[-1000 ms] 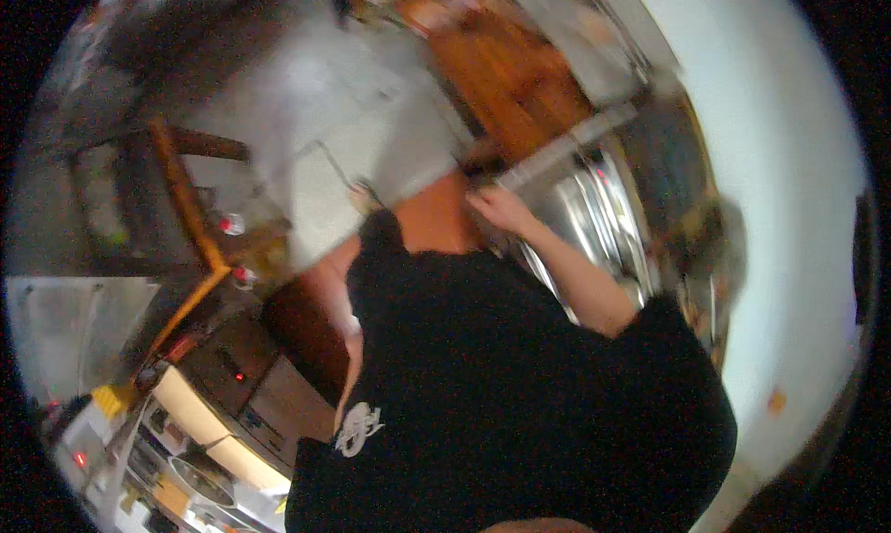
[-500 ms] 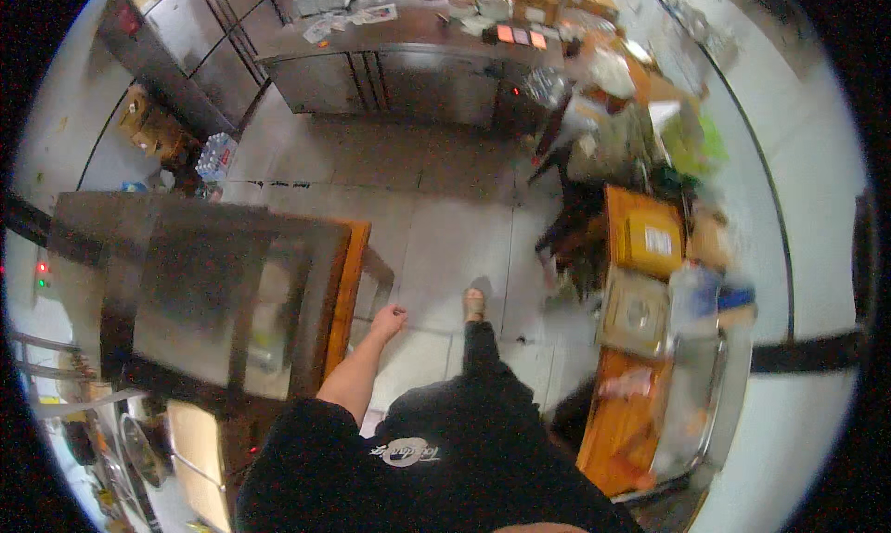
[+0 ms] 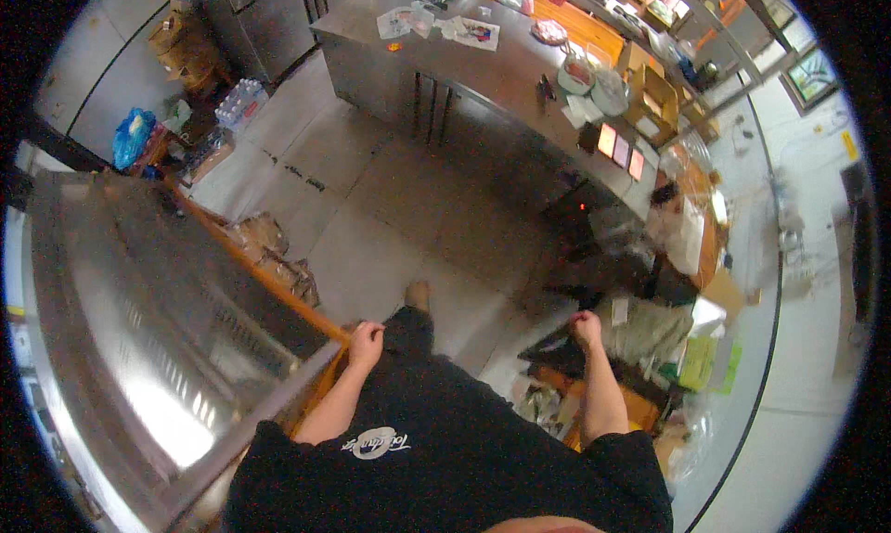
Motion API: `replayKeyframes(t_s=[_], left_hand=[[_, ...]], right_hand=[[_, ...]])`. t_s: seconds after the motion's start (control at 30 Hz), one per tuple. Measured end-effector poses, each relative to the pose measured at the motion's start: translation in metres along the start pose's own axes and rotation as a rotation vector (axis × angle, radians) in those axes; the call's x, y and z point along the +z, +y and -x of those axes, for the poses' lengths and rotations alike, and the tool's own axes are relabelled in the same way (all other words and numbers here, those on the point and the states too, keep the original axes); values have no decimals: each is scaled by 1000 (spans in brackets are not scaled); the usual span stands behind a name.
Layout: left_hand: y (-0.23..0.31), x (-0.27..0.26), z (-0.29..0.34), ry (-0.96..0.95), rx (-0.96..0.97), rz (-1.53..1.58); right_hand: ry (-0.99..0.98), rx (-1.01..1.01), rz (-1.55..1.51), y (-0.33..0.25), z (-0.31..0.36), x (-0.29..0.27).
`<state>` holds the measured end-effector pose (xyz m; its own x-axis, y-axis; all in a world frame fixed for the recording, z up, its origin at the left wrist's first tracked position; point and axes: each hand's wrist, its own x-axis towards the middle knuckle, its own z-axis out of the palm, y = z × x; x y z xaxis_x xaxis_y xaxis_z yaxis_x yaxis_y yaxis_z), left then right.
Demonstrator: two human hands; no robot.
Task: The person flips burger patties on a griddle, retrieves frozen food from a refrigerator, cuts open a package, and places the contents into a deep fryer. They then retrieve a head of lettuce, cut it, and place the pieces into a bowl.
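My left hand (image 3: 366, 342) hangs loosely curled beside the wooden edge (image 3: 320, 321) of a metal-topped counter (image 3: 176, 347). I see nothing in its fingers, and I cannot tell whether it touches that edge. Out to the right, my right hand (image 3: 585, 328) is also curled, a little blurred, and nothing shows in it. It is nearest to a grey-green cloth-like pile (image 3: 643, 333) on the right side. My foot (image 3: 418, 296) is forward on the tiled floor (image 3: 371, 208).
Ahead runs a long steel counter (image 3: 501, 78) bearing an open cardboard box (image 3: 652, 104), plastic bags and small lit panels (image 3: 622, 149). Bottled water (image 3: 240, 104), a blue bag (image 3: 135, 139) and brown packaging (image 3: 264, 241) lie at the left. A green bag (image 3: 710, 363) is by the right wall.
The view has moved forward and turned, bringing the long counter closer. My right hand has come into sight; the yellow box on the right has slipped from view.
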<state>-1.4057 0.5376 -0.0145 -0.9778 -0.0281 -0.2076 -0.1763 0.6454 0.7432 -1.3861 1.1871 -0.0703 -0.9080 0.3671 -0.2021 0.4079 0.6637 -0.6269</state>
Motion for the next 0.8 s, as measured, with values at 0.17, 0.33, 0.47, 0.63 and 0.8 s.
replayKeyframes(t_s=[0.17, 0.33, 0.47, 0.63, 0.8], left_hand=[[-53, 7, -125, -26, -467, 98], [-65, -5, -301, -203, -610, 141], [-41, -60, -438, -220, -431, 144], [-62, -96, -556, 142, -292, 459], [-125, -146, -589, 112, -544, 213]], right_hand=[[49, -74, -112, -132, -196, 31], [-235, -141, 60, -238, -233, 124], [-483, 81, 222, -276, -270, 179], [-710, 123, 297, -335, -380, 252], [-716, 25, 179, -529, -572, 304]])
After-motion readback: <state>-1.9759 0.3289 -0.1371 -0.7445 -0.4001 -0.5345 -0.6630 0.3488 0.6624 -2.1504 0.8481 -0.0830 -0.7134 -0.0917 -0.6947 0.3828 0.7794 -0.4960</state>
